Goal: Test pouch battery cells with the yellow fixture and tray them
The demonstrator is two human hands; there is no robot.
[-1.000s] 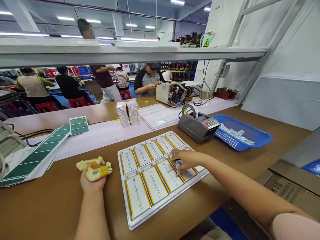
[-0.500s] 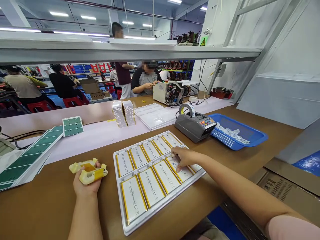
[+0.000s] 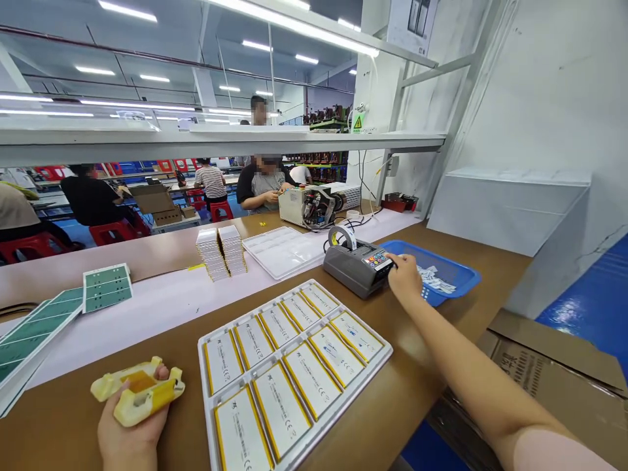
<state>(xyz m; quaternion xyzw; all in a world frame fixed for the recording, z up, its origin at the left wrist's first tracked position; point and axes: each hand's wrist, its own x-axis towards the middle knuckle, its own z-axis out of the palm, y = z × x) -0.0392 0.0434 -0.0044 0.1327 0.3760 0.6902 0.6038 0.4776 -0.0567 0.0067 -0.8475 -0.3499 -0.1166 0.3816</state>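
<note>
My left hand (image 3: 132, 418) is closed around a pale yellow plastic fixture (image 3: 150, 396) with an amber strip across its middle, held above the table at lower left. At the right end of a grey tape dispenser (image 3: 350, 268), my right hand (image 3: 406, 278) has its fingertips against the edge beside the button panel (image 3: 377, 260). Its fingers are drawn together, and whatever lies between them is hidden. A white tray (image 3: 202, 366) between my hands holds flat white battery packs (image 3: 279, 409) with yellow edges in two rows. Blue marks show on two packs at the right.
A blue basket (image 3: 464, 275) of white paper-like strips stands right of the dispenser. Behind the tray are stacked battery packs (image 3: 220, 252), another white tray (image 3: 284, 248) and a machine (image 3: 307, 206). Green panels (image 3: 44, 330) lie left. A co-worker (image 3: 265, 183) sits across the table.
My right hand has left the battery packs and moved up and right to the tape dispenser. The left hand still holds the yellow fixture. The view has tilted up and turned right.
</note>
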